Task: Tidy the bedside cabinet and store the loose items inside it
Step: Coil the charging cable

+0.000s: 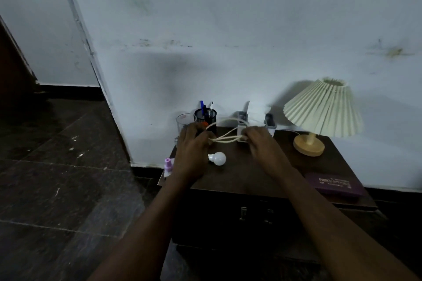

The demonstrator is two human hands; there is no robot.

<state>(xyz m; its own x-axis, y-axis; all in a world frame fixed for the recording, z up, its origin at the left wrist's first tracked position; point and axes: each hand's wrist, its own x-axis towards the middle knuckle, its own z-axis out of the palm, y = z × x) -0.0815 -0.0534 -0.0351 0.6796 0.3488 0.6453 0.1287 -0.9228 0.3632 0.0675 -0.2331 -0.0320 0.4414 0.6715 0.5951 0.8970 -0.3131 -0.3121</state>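
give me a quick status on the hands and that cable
Left hand and right hand both gripping the white cable, looped between them above the cabinet top. Bulb loose beneath. Cabinet shut.

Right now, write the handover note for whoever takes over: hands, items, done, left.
Left hand and right hand: both gripping the cream cable, looped between them above the cabinet top.
Loose on top: light bulb, small purple bottle, purple case, glass, pen holder. The lamp stands at the right.
Done: nothing visibly stored; cabinet doors look closed.
Left: finish coiling the cable, open the cabinet, store the loose items.
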